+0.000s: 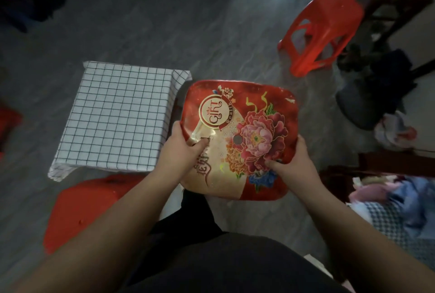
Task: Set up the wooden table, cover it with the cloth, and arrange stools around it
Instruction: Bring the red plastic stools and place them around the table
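Heaped clothes at right; a dark bundle on grey floor.

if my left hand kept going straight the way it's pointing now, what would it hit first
Your left hand already grips the flower-printed stool, pointing up and right across its seat. Straight on, it would meet that seat first, near the round GIFT emblem; depth is hard to judge.

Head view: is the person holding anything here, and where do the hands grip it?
Yes, a red flowered stool, held by its seat: the left hand on the left edge, the right hand on the near right corner.
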Demonstrator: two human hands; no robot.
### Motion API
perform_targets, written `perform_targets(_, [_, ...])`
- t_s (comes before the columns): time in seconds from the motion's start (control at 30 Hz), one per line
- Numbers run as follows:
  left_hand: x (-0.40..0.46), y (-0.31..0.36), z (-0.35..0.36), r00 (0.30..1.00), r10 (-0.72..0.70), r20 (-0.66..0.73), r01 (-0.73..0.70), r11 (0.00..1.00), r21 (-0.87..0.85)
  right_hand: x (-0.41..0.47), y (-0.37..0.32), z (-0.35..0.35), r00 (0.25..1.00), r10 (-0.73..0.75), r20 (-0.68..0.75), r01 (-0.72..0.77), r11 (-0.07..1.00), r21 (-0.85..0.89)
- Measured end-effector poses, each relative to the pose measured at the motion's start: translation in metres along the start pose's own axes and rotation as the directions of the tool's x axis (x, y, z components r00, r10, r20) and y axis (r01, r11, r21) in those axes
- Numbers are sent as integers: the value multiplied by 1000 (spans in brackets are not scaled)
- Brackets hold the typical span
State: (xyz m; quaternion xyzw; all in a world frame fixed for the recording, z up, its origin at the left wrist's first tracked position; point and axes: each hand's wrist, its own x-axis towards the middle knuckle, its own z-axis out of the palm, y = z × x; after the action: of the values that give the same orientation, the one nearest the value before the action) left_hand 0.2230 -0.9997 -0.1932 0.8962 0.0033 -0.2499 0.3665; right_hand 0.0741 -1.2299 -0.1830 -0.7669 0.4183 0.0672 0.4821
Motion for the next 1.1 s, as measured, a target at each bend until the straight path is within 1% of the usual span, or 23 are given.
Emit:
perform_targets(0.17, [93,-2,-36,999,-32,26,31,999,22,65,-57,45,999,48,2,-48,998,-33])
perform_targets(0.3, [158,-14,-28,997,-51,57,50,999,21,126,-69,75,997,80,17,-79,996,-37])
perform_targets(0.4, [212,-34,-1,991,-117,71,117,993,12,185,-51,102,992,124,22,-123,990,-65])
perform_targets(0.5, [260,-61,39,980,-177,96,177,984,6,242,-20,130,988,149,35,-145,984,-105])
perform_targets(0.7, [333,-129,112,952,-286,110,281,958,57,335,48,192,978,187,96,-170,972,-160])
perform_targets(0.9, [380,-176,140,924,-357,135,342,932,118,377,93,254,958,256,129,-235,959,-161])
perform_targets(1.1, [392,-192,142,937,-324,131,307,942,139,386,108,271,950,291,115,-266,944,-196])
